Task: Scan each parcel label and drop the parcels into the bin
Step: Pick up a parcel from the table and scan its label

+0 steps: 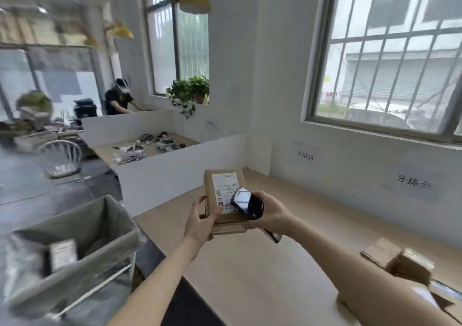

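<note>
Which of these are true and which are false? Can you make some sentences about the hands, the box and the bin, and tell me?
1. The left hand holds a brown parcel. True.
2. The right hand is empty. False: it holds a black scanner over the parcel's label.
3. The bin stands to the person's left, beside the table. True.
4. The bin has nothing in it. False: a parcel already lies inside.
5. The held parcel has no label. False: a white label faces up.

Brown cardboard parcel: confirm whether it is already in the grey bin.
No, the brown cardboard parcel is held in the left hand above the table, not in the grey bin.
</note>
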